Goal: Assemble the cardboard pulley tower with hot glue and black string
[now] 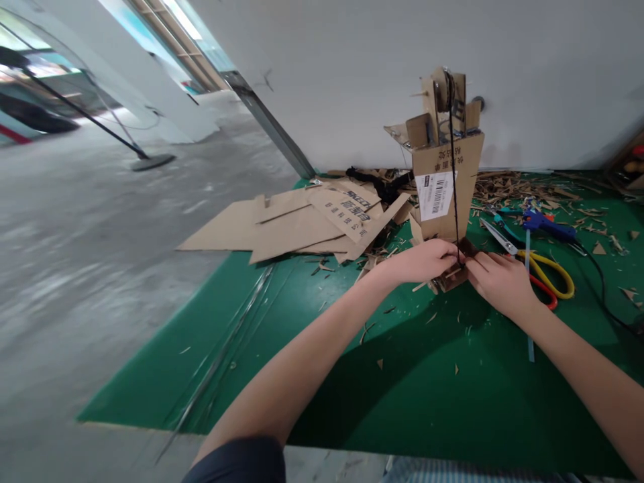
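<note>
Cardboard tower (445,191): landmark, upright.
String (455,181): down tower's front to base.
Left hand (427,260): fingers bent narrow beside string's lower end; hold cannot be told.
Right hand (498,280): fingers curled at tower's base; fingertips hidden, hold cannot be told.

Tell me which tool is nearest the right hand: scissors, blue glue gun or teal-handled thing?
The yellow-and-red-handled scissors. They lie just beside the right hand; the blue glue gun and teal-handled tool lie farther.
</note>
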Demonstrator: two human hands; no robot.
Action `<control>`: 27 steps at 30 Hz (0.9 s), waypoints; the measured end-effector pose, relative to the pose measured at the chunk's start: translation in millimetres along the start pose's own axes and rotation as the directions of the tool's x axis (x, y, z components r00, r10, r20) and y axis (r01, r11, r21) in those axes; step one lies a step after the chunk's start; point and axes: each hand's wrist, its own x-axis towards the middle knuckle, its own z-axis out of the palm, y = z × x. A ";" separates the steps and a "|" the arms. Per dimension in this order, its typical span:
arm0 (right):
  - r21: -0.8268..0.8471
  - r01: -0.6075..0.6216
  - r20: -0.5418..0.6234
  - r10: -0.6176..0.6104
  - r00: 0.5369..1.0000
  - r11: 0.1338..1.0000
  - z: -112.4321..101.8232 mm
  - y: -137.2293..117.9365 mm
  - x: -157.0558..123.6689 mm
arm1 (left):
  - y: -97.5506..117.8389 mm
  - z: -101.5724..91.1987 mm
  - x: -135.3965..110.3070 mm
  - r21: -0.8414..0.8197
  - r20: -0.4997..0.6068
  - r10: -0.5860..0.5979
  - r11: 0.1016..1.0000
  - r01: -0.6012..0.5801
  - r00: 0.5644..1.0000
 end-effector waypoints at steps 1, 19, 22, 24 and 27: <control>0.006 -0.015 -0.001 0.015 1.000 1.000 -0.7 -0.4 0.4 | 0.8 -0.1 -0.2 -0.013 0.012 0.002 1.000 -0.002 1.000; 0.226 -0.079 0.066 0.066 0.996 0.971 6.7 -4.0 -5.9 | 3.3 2.6 -0.9 0.117 0.039 -0.053 0.992 0.048 0.998; 0.168 -0.088 0.096 0.072 0.993 0.982 4.2 -4.3 -5.4 | 0.1 3.0 -0.4 0.154 0.019 -0.058 0.987 0.055 0.998; 0.136 -0.066 0.099 0.052 0.994 0.989 2.0 -4.5 -5.7 | -3.0 3.6 0.3 0.174 0.003 -0.050 0.983 0.049 0.999; 0.121 -0.043 0.103 0.030 0.994 0.992 -0.9 -5.3 -6.5 | -6.2 4.5 0.9 0.189 -0.004 -0.034 0.981 0.034 0.999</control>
